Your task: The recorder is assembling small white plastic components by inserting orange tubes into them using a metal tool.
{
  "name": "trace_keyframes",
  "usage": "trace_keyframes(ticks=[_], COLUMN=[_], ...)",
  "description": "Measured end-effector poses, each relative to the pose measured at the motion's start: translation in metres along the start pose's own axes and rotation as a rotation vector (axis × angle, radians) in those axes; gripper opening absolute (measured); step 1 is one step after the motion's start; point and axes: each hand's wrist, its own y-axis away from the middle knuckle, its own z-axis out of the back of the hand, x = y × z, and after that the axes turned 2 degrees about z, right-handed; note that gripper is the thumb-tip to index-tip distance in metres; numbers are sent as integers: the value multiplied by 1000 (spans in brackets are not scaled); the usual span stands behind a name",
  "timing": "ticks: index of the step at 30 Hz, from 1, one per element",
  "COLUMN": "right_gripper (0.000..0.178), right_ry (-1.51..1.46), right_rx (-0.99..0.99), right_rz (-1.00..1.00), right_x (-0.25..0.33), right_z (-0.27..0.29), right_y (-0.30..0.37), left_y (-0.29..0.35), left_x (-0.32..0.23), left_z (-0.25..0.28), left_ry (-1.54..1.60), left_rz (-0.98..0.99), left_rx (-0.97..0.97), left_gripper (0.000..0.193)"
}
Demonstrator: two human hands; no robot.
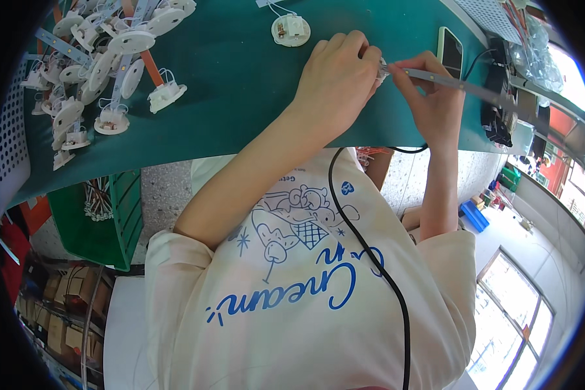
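My left hand (337, 81) is closed, its fingers curled round a small white end piece (383, 70) that is mostly hidden. Just to its right, my right hand (435, 94) pinches a narrow LED strip (478, 91) between thumb and forefinger. One end of the strip meets the white piece at my left fingertips; the other runs off to the right and blurs. Whether the two are joined, I cannot tell. Beyond my left hand lies a round white end cap (291, 30) with wires and a small block on it.
A heap of LED strips with white round caps (104, 65) covers the left of the green table (227, 84). A phone (450, 52) lies at the right, near a dark device (498, 97). Below the left edge stands a green crate (127, 221). A black cable (364, 240) hangs across my shirt.
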Motion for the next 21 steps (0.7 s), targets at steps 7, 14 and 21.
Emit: trace_keyframes(ticks=[7,14,21], right_gripper=[15,29,38], right_ry=[-12,-745,-235], right_rx=[39,281,413], right_rz=[-62,-87,-107], right_x=[0,11,30], right_z=[2,13,-51], right_y=[-3,-36,-94], left_y=[-1,-9,9], left_x=[0,3,18], left_z=[-1,44,181], left_ry=[13,323,-248], left_rz=[-10,123,252], left_rx=[3,-29,-441], left_gripper=[31,23,31])
